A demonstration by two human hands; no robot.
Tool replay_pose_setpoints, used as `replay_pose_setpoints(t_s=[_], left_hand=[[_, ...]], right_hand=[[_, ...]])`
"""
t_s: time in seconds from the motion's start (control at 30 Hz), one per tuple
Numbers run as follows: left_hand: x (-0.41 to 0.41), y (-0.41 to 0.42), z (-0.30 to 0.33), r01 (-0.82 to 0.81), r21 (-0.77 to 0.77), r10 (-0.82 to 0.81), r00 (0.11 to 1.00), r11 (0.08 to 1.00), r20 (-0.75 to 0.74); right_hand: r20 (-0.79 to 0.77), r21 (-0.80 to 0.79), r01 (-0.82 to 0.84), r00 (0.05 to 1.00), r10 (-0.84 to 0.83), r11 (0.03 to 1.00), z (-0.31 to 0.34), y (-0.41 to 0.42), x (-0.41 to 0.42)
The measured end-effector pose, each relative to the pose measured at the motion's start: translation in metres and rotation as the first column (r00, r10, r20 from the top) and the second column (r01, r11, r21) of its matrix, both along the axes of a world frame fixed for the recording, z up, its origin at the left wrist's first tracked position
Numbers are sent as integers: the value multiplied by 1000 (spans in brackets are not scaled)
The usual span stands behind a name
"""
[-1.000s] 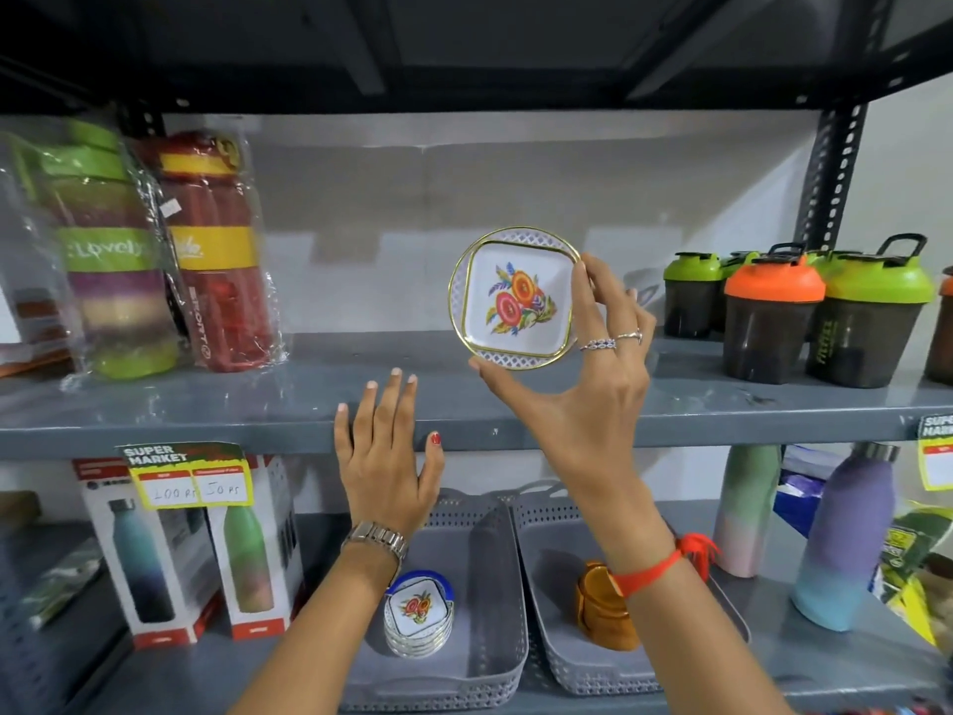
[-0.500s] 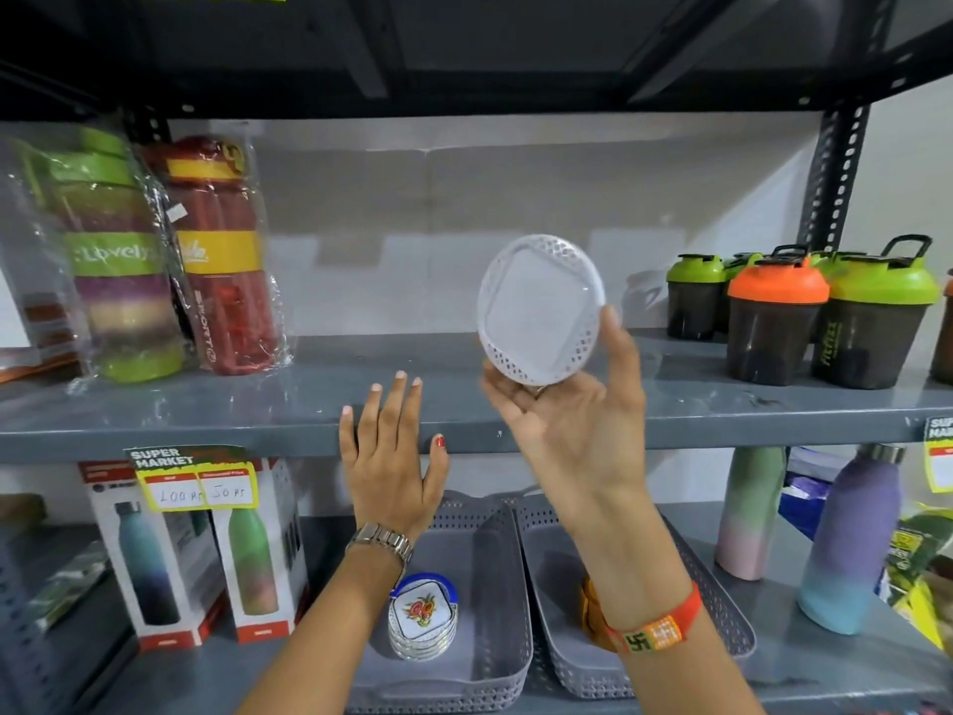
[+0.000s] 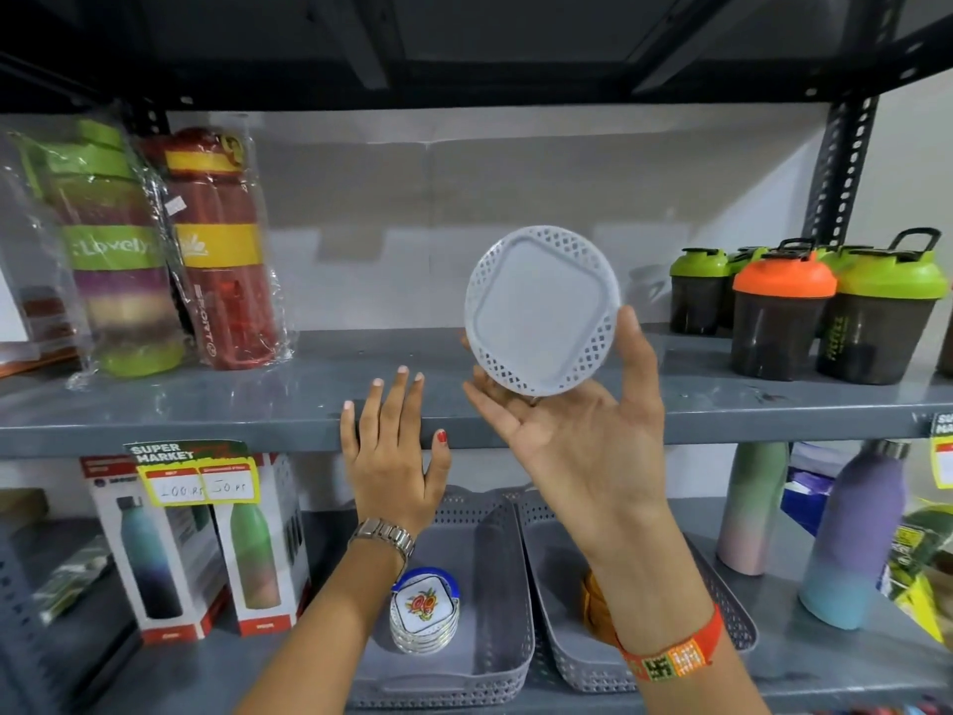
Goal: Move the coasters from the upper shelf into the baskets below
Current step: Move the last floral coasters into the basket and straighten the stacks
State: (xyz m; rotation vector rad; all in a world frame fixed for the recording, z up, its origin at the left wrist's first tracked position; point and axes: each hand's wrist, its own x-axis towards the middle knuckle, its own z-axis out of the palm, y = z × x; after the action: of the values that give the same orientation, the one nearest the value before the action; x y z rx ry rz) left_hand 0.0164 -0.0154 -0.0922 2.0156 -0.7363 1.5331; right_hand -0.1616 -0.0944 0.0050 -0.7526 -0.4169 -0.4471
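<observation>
My right hand [image 3: 577, 436] holds a round white coaster [image 3: 541, 312] up in front of the upper shelf [image 3: 258, 405], palm toward me; the coaster's plain lattice-edged back faces me. My left hand [image 3: 392, 456] rests flat against the upper shelf's front edge, fingers apart, holding nothing. Below, two grey baskets stand side by side. The left basket [image 3: 495, 657] holds a stack of white floral coasters [image 3: 425, 616]. The right basket [image 3: 732, 611] holds orange coasters [image 3: 593, 606], mostly hidden behind my right wrist.
Wrapped bottles [image 3: 222, 250] stand at the upper shelf's left, shaker cups [image 3: 784, 312] at its right. On the lower shelf, boxed bottles [image 3: 154, 554] sit left of the baskets and pastel bottles [image 3: 856, 528] right. A price tag [image 3: 196, 474] hangs on the shelf edge.
My right hand has turned the coaster over, from its floral face toward me to its plain back, palm now facing me. My left hand has stayed on the shelf edge.
</observation>
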Motion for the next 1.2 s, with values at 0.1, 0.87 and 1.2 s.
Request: replay_pose_setpoints(t_s=[0.1,0.87,1.2], left_hand=[[-2,0,0,-9,-11,9,1000,1000,-8],[-13,3,11,32,-62,-28,998,998,63],[-9,9,2,6,57,-7,1000,998,10]], right_hand=[[111,-294,606,790,-604,739,-5,9,4],[457,-508,861,241,-856,-29,-63,19,-10],[-16,-953,259,473,-881,157,-205,3,26]])
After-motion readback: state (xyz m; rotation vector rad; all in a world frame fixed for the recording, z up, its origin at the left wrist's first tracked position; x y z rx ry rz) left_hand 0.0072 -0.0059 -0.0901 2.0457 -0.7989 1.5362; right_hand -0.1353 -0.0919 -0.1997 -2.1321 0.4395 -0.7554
